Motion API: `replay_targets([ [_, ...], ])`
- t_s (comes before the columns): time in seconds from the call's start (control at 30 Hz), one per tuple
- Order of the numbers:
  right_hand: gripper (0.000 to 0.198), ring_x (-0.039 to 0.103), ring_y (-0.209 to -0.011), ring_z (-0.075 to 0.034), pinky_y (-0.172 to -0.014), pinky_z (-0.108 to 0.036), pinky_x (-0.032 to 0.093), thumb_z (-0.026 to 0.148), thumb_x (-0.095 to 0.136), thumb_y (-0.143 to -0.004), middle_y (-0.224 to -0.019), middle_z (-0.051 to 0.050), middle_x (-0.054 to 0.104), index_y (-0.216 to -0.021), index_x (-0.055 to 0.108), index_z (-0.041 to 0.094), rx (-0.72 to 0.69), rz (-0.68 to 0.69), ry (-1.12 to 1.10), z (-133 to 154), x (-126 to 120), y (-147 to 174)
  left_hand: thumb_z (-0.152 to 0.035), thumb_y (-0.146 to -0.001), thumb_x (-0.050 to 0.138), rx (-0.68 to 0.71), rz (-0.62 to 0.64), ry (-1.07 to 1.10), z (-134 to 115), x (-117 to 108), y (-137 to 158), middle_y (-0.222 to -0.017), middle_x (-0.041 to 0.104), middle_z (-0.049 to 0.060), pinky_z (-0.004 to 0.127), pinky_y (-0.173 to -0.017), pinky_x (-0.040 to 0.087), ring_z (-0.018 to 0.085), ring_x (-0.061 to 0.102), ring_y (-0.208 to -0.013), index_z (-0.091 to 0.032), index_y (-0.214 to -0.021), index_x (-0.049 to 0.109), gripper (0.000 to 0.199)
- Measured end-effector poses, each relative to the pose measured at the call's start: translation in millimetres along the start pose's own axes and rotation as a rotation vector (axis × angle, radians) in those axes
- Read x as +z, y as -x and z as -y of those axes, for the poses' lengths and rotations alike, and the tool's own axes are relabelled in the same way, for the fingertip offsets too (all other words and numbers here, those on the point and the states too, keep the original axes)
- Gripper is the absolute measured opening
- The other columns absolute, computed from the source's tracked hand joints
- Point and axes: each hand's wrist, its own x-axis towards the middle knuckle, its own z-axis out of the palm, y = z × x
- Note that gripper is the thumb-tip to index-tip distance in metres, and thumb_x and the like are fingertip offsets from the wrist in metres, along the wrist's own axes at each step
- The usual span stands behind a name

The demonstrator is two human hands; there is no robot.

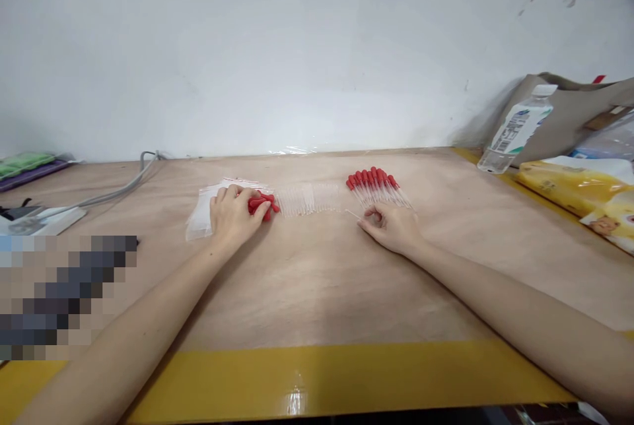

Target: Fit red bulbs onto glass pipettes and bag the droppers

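Note:
My left hand curls over a small pile of red rubber bulbs, which sit between its thumb and fingers. Partly under that hand lie clear plastic zip bags. Between thumb and index finger, my right hand pinches a thin clear glass tube, whose tip points left. Several finished droppers, with red bulbs on clear tubes, fan out just beyond my right hand. A row of loose clear tubes lies side by side between the two hands.
On the right stand a plastic bottle and a grey bag, near a yellow wipes pack. A grey cable runs along the left. Yellow tape lines the table's front edge; a white wall closes the back.

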Motion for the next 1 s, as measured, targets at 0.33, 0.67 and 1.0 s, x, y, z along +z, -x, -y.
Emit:
replay_targets([
  [0.33,0.017,0.053,-0.067,-0.014,-0.054,-0.025,0.028,0.037,0.058,-0.073,-0.073,0.0,0.061,-0.069,0.062,0.021,0.01,0.025,0.019,-1.3,3.0,-3.3,-0.04,-0.08,0.046,-0.053,0.083,-0.122,10.3,2.0,-1.1,-0.083,0.062,0.007,0.037,-0.075,0.03,0.027,0.051,-0.088,-0.02,-0.08,0.062,0.025],
  [0.67,0.018,0.053,-0.067,-0.014,-0.054,-0.025,0.027,0.036,0.056,-0.076,-0.074,-0.001,0.062,-0.068,0.062,0.02,0.002,0.04,0.026,-3.2,5.5,-4.7,-0.036,-0.082,0.048,0.014,-0.093,0.016,8.0,2.5,0.1,-0.081,0.062,0.008,0.039,-0.079,0.029,0.027,0.051,-0.088,-0.018,-0.079,0.063,0.024],
  [1.0,0.018,0.053,-0.074,-0.018,-0.056,-0.028,0.026,0.033,0.05,-0.082,-0.081,-0.004,0.061,-0.075,0.058,0.018,-0.07,0.089,0.186,2.1,2.4,-4.3,-0.03,-0.084,0.05,0.414,0.22,0.532,-48.9,9.1,31.5,-0.076,0.06,0.004,0.03,-0.069,0.041,0.016,0.051,-0.072,-0.016,-0.08,0.06,0.018],
])
